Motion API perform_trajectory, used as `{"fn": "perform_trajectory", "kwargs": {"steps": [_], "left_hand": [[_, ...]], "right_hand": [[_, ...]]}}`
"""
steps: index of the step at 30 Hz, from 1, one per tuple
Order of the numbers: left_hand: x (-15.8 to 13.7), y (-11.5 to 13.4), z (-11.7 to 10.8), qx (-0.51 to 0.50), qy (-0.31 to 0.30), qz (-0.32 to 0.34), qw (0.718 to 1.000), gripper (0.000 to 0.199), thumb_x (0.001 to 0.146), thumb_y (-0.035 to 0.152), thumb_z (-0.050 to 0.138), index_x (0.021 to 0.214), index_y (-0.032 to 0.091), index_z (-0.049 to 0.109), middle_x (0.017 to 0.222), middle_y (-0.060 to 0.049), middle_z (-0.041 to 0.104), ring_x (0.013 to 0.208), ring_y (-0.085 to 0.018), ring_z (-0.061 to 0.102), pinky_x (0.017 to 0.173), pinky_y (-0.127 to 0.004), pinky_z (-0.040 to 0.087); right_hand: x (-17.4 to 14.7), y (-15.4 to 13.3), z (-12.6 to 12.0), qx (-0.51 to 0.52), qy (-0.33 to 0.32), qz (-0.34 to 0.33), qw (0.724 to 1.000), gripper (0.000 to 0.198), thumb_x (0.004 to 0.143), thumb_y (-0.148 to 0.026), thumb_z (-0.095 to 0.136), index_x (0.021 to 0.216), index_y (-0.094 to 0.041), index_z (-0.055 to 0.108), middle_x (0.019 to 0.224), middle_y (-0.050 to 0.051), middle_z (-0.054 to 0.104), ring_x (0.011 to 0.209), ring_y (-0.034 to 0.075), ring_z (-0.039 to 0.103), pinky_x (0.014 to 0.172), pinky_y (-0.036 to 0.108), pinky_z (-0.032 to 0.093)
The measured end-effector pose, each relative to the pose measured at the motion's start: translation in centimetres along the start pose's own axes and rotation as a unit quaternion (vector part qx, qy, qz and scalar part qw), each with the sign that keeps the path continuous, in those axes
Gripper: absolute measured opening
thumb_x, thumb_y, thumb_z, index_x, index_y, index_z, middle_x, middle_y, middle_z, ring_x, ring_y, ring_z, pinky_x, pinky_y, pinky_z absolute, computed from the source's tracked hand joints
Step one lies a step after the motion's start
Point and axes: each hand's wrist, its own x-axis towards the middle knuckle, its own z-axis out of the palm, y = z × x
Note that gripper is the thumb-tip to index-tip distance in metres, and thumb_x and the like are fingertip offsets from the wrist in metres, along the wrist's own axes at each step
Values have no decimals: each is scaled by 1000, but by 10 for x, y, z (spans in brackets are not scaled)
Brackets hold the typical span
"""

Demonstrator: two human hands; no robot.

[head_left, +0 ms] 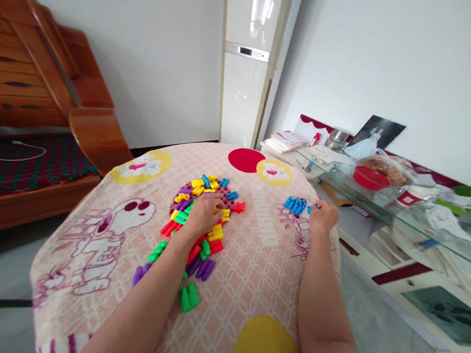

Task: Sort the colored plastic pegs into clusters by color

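The blue pieces lay in a compact, side-by-side group on the right part of the table, just to the left of the right hand. The fingers of that hand were drawn together and pointed toward the group. A small blue part showed at the fingertips; whether it was gripped or merely touched could not be determined.

The mixed pile of coloured pieces lay near the middle of the table, well apart from the blue group. It contained yellow, red, green, purple and blue parts, and its far portion covered much of a round maroon checked patch. The left hand was positioned palm down over the pile, fingers bent downward among the parts. Its fingertips were partly hidden, so the state of this grip could not be determined.

A red piece lay just right of the pile, between the hands. A green piece lay on the near side, beside the left forearm.

A patterned tablecloth covered the table. A wooden bench stood to the left, a tall white appliance beyond the table, and a glass shelf holding a red bowl to the right.
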Motion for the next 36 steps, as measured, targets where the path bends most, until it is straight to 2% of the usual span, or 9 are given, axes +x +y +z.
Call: {"fn": "perform_trajectory", "kwargs": {"steps": [4,12,18,20,22,26,29,32,36], "left_hand": [[0,-1,2,3,3,-6,1000,18,73,17,57,79,18,74,116,-14,74,114,-30,66,103,-45,51],[0,0,1,5,-5,-10,1000,17,74,16,58,80,18,74,118,-13,73,114,-29,66,104,-43,49],[-1,3,0,3,1,-15,1000,16,73,13,59,79,19,73,115,-12,74,114,-28,65,104,-43,49],[-2,4,0,2,2,-13,1000,17,73,11,59,78,19,73,111,-11,74,111,-27,66,102,-42,50],[-2,5,1,0,3,-11,1000,16,73,10,59,78,19,72,108,-10,74,109,-26,67,101,-41,51],[-2,4,2,-3,7,-11,1000,15,72,9,61,76,18,72,103,-10,74,105,-26,67,100,-40,51],[-1,3,4,-8,8,-2,1000,14,71,9,61,74,17,71,102,-11,74,104,-26,67,99,-40,51],[0,2,5,-8,1,-5,1000,16,69,7,60,74,17,72,100,-10,74,102,-26,67,97,-39,51],[-1,2,6,-14,1,-23,1000,17,69,6,60,74,16,73,103,-11,74,103,-26,66,97,-40,51]], "right_hand": [[-1,-1,6,-30,-26,-4,999,33,78,-18,54,97,-13,80,93,17,77,86,27,67,77,33,46],[-4,-7,7,-18,-62,-23,998,34,85,-23,49,93,-11,80,91,18,76,84,27,65,76,33,43],[-10,-20,4,29,39,-44,998,38,89,-27,43,97,-12,78,91,18,75,82,27,64,74,34,43],[-18,-36,7,82,52,-94,991,38,90,-28,42,98,-13,76,92,16,75,85,26,65,78,33,45],[-32,-61,13,129,22,-163,978,36,91,-27,42,101,-15,75,94,14,74,89,25,65,81,32,47],[-62,-121,33,170,-119,-306,929,36,93,-25,46,117,-13,70,106,15,73,96,24,66,87,31,48],[-71,-165,47,179,-199,-382,885,38,94,-21,48,125,-11,66,114,16,71,105,24,64,92,30,47],[-69,-210,59,181,-243,-411,860,33,93,-20,51,119,-14,71,114,13,73,105,22,65,92,28,46],[-66,-263,68,143,-273,-398,864,22,90,-25,58,89,-15,78,93,10,77,88,20,67,77,25,45]]}}
